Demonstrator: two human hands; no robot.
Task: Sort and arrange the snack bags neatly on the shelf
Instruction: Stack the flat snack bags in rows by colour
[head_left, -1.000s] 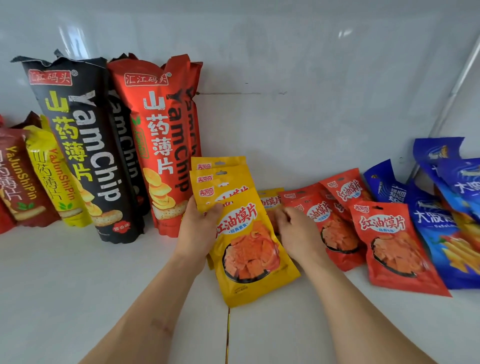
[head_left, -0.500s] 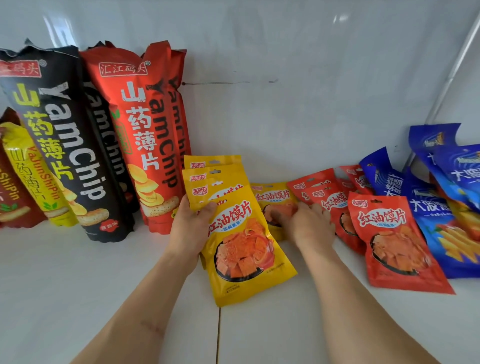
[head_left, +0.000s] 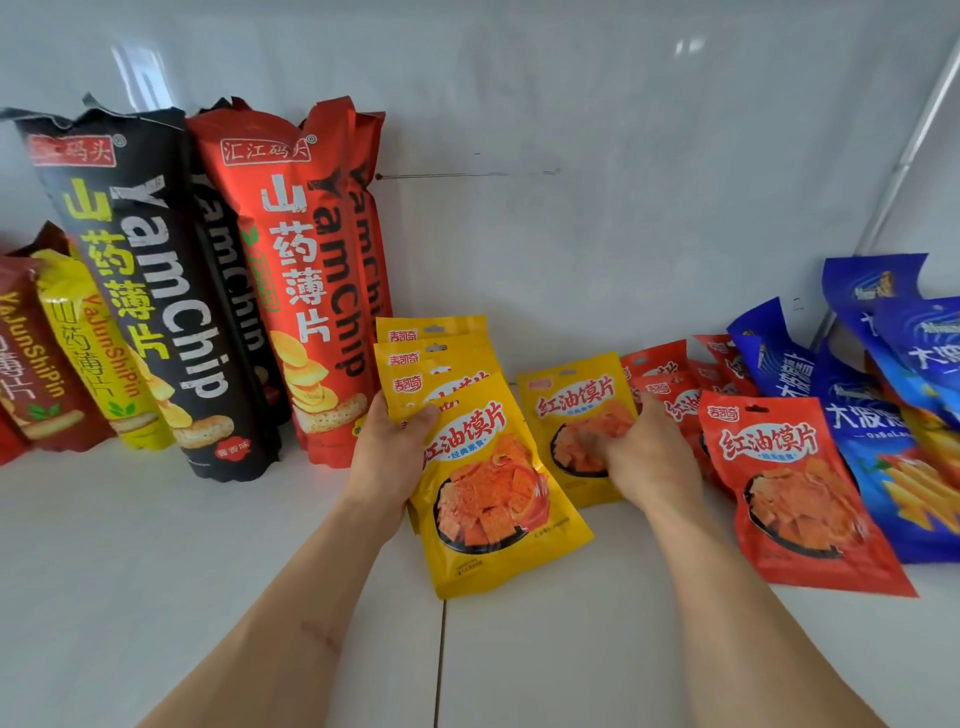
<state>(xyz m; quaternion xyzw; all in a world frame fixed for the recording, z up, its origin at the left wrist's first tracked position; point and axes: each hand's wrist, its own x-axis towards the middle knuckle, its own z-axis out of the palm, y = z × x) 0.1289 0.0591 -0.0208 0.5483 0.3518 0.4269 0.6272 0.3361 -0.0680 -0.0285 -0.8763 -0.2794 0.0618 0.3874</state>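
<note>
The left hand (head_left: 387, 457) grips a fanned stack of yellow bags (head_left: 483, 467) on the white shelf (head_left: 156, 571); the right hand (head_left: 644, 457) curls its fingers (head_left: 597, 441) around another yellow bag (head_left: 571, 410), beside the red bags (head_left: 795, 493).

Place: shop shelf.
Evidence: white shelf board (head_left: 156, 571); duplicate yam chip bags (head_left: 156, 291); blue snack bags (head_left: 883, 441) grouped by kind.

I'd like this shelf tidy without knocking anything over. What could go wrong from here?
1. The left hand grips a fanned stack of yellow bags; adding the single yellow bag held by the right hand might let it slip apart.
2. The tall red YamChip bag stands beside that stack and might tip if nudged.
</note>
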